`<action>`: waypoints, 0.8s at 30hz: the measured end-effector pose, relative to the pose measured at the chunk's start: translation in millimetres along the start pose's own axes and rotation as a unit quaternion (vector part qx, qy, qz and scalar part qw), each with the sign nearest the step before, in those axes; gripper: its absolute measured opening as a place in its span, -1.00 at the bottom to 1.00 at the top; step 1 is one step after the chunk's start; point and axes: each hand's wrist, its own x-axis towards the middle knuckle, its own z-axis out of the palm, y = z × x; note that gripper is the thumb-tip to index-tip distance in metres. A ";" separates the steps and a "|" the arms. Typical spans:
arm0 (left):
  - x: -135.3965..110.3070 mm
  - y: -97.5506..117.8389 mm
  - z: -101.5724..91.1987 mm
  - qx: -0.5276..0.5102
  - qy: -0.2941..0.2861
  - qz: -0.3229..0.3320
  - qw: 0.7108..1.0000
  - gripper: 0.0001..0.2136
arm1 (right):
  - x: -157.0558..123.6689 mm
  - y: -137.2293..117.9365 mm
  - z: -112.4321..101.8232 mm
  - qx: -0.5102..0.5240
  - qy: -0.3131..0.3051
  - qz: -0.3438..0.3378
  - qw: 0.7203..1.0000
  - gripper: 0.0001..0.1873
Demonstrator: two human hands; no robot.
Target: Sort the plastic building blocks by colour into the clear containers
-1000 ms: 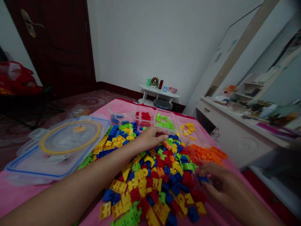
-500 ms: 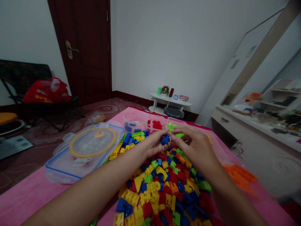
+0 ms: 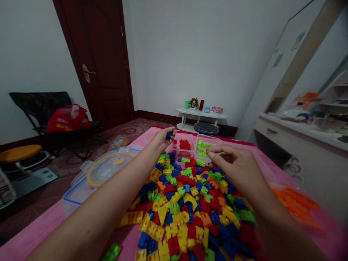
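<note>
My left hand [image 3: 162, 140] is closed around a blue building block [image 3: 169, 135], raised near the far edge of the table. Behind that hand, a round clear tub is mostly hidden. My right hand [image 3: 231, 157] hovers over the far right of the block pile, fingers loosely bent and a little apart, with nothing visible in them. Its fingertips are close to a clear box [image 3: 196, 149] of green blocks [image 3: 203, 145]. Beside it stands another clear box [image 3: 176, 148] with red blocks [image 3: 185, 144]. Mixed coloured blocks [image 3: 181, 208] lie heaped between my arms.
A clear lid with a blue rim [image 3: 71, 193] and a round yellow-ringed lid [image 3: 94, 180] lie on the left. Orange blocks [image 3: 296, 203] sit on the right of the pink cloth [image 3: 35, 233]. A low white table [image 3: 202, 115] stands by the wall.
My hands have moved apart. The left one carried the blue block away to the left, towards the round tub; the right one shifted slightly right. The view has turned slightly.
</note>
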 end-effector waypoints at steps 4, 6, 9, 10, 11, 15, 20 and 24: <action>36.3 6.1 -8.9 0.071 0.079 0.060 0.993 -0.92 | -1.5 -5.6 0.5 -0.006 -0.002 -0.006 1.000 -0.84; 46.1 6.7 -17.1 0.118 0.097 0.085 0.985 -0.90 | -2.3 -6.3 2.4 0.000 -0.004 -0.003 1.000 -0.84; 49.0 7.2 -29.7 0.187 0.090 0.109 0.972 -0.89 | -3.0 -6.9 4.0 0.004 -0.016 0.000 1.000 -0.85; 47.5 7.7 -32.4 0.204 0.083 0.116 0.968 -0.90 | -3.0 -7.2 4.5 0.002 -0.020 -0.001 1.000 -0.86; 45.4 8.4 -33.6 0.217 0.078 0.123 0.965 -0.91 | -3.1 -7.6 5.3 -0.002 -0.021 -0.002 1.000 -0.86; 34.5 13.7 -20.2 0.221 0.066 0.144 0.962 -0.88 | -8.0 -10.4 19.0 0.014 -0.042 0.006 0.999 -0.86; 25.8 25.0 26.9 0.039 0.031 0.065 0.997 -0.76 | -33.7 -21.9 62.9 0.187 -0.213 0.130 0.950 -0.56; 25.0 28.7 62.3 -0.101 -0.013 0.014 0.995 -0.75 | -56.1 -31.8 95.3 0.364 -0.297 0.226 0.854 -0.09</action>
